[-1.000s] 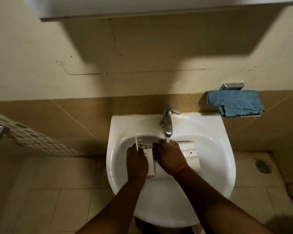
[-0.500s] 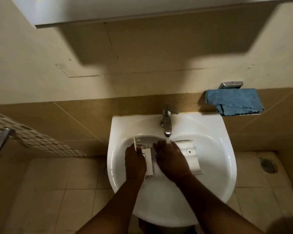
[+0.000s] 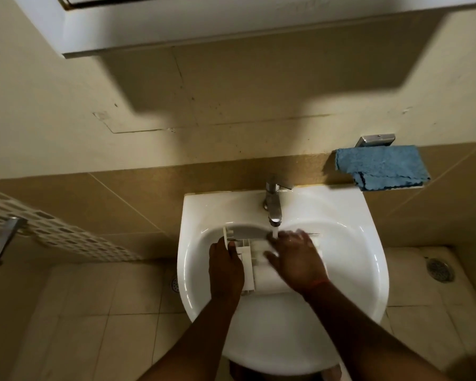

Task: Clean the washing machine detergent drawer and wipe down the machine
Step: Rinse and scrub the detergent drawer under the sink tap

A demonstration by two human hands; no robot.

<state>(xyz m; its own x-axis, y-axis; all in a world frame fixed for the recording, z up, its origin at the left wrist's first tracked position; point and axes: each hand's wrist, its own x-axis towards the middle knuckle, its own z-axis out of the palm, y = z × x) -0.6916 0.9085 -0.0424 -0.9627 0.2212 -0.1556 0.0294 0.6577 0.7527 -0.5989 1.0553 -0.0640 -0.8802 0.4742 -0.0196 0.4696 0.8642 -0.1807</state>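
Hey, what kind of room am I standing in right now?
Most likely a bathroom or washroom: a white wall-mounted sink with a running tap, a tiled floor with a floor drain, and a blue cloth on a wall holder.

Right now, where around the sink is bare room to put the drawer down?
The sink bowl is bare near its front rim, below both hands, and on the right side. The ledge beside the tap is bare too, though narrow. The middle is crowded: the drawer, left hand and right hand.
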